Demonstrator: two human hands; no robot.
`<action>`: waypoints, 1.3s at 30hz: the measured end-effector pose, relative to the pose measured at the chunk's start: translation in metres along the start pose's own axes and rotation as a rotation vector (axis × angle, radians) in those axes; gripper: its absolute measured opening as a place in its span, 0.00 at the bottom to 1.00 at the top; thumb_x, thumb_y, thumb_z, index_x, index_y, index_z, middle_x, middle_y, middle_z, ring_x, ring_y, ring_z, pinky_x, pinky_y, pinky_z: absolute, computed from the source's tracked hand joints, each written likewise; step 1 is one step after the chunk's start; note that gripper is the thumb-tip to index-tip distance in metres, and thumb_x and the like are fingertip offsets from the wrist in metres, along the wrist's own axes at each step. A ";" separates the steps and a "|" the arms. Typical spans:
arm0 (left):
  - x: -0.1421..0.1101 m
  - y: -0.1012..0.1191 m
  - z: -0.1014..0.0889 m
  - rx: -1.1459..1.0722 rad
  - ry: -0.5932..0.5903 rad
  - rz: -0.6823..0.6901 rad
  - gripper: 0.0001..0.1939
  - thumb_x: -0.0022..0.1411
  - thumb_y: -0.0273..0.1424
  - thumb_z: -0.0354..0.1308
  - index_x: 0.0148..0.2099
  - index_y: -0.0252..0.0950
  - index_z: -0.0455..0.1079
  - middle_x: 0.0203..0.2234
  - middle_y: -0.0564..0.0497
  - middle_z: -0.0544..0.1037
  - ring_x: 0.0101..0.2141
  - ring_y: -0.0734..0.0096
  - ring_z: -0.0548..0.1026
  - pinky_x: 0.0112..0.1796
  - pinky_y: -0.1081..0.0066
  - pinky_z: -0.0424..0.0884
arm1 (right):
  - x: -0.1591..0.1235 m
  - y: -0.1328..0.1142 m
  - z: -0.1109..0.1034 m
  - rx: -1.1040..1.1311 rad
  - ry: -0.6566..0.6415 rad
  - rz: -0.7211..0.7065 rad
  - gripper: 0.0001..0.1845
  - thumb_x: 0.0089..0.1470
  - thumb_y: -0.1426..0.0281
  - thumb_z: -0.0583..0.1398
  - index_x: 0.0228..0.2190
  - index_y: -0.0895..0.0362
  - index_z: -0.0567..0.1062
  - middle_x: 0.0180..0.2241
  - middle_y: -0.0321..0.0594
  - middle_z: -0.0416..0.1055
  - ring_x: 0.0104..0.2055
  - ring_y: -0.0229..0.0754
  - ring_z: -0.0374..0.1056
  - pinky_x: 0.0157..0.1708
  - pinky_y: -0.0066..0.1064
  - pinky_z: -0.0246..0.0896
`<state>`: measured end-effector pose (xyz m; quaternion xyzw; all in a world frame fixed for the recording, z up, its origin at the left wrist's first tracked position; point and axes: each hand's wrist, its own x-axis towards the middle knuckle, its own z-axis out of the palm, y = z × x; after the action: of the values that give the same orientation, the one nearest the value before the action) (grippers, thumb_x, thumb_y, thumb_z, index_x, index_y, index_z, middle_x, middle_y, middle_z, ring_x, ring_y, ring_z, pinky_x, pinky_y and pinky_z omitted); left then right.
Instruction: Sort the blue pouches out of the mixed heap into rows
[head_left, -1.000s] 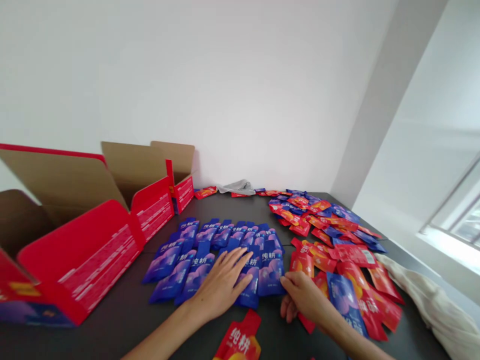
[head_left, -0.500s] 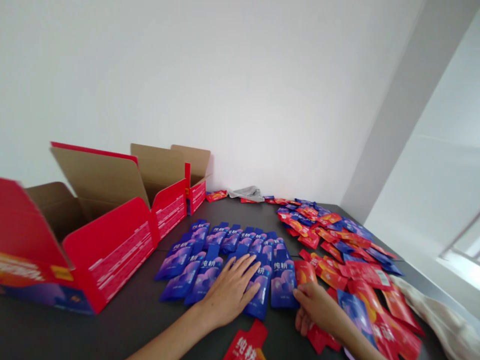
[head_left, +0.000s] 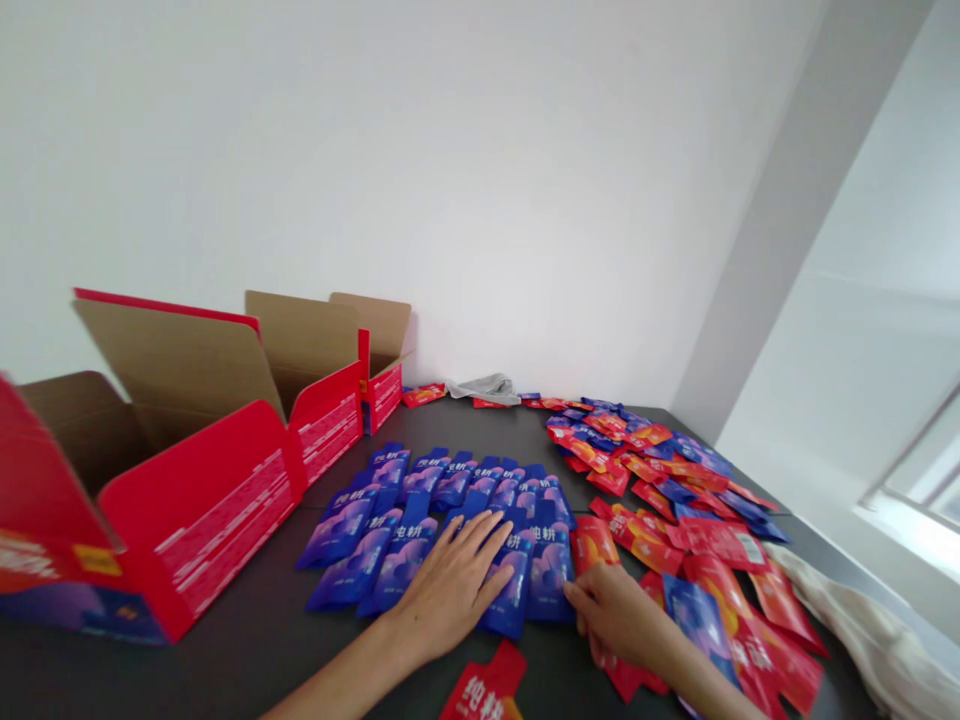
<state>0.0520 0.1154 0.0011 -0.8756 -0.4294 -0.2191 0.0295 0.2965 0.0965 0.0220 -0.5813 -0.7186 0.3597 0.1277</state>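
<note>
Left hand [head_left: 450, 590] lies flat and open, fingers [head_left: 480, 545] spread, resting on blue foil pouches [head_left: 550, 570] set in overlapping rows on the dark table [head_left: 247, 660]; nothing gripped. Right hand [head_left: 619, 612] half curled, its fingers [head_left: 579, 597] at the edge of the nearest blue pouch; cannot tell if pinching. Red pouches [head_left: 645, 535] heaped to the right, red cardboard carton [head_left: 202, 500] to the left. Pouches judged light, soft, slippery; best taken by the flat body, between finger and thumb
</note>
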 end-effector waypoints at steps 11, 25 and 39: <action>0.004 0.002 0.000 0.033 0.028 0.033 0.26 0.69 0.44 0.44 0.65 0.43 0.55 0.61 0.48 0.65 0.60 0.59 0.62 0.59 0.52 0.57 | -0.009 0.025 -0.045 -0.582 0.247 0.015 0.31 0.57 0.58 0.56 0.57 0.62 0.62 0.56 0.57 0.62 0.56 0.57 0.61 0.49 0.39 0.57; 0.004 -0.001 0.006 0.048 0.013 0.038 0.24 0.70 0.42 0.44 0.64 0.42 0.57 0.59 0.48 0.67 0.59 0.58 0.64 0.58 0.52 0.59 | -0.017 0.052 -0.108 -0.606 -0.031 0.204 0.25 0.36 0.70 0.70 0.40 0.61 0.75 0.38 0.48 0.74 0.39 0.53 0.70 0.34 0.33 0.61; 0.004 -0.007 0.014 0.060 0.049 0.059 0.22 0.69 0.39 0.44 0.62 0.40 0.60 0.58 0.49 0.69 0.58 0.61 0.65 0.56 0.58 0.64 | 0.037 0.148 -0.167 -0.673 0.551 0.324 0.24 0.60 0.64 0.53 0.57 0.56 0.66 0.53 0.51 0.64 0.56 0.54 0.56 0.53 0.42 0.47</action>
<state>0.0540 0.1257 -0.0112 -0.8811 -0.4088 -0.2265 0.0728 0.4959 0.2022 0.0327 -0.7691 -0.6346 -0.0461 0.0601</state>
